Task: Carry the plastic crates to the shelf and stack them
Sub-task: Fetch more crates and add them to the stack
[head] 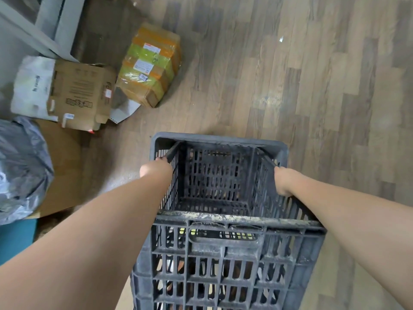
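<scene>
A dark grey plastic crate [219, 222] with slotted walls fills the lower middle of the head view, its open top facing me and its inside empty. My left hand [156, 168] grips the crate's left rim, fingers curled over the edge. On the opposite side my right hand [285, 181] holds the right rim the same way. The crate is held above the wooden floor, tilted toward me. No shelf is clearly visible.
A taped yellow-green parcel [150, 63] and a flattened cardboard box [82, 95] lie on the floor at upper left. A grey plastic bag [20, 168] sits at the left edge. A grey metal frame [33, 34] stands in the top left corner. Wooden floor [312, 86] stretches right.
</scene>
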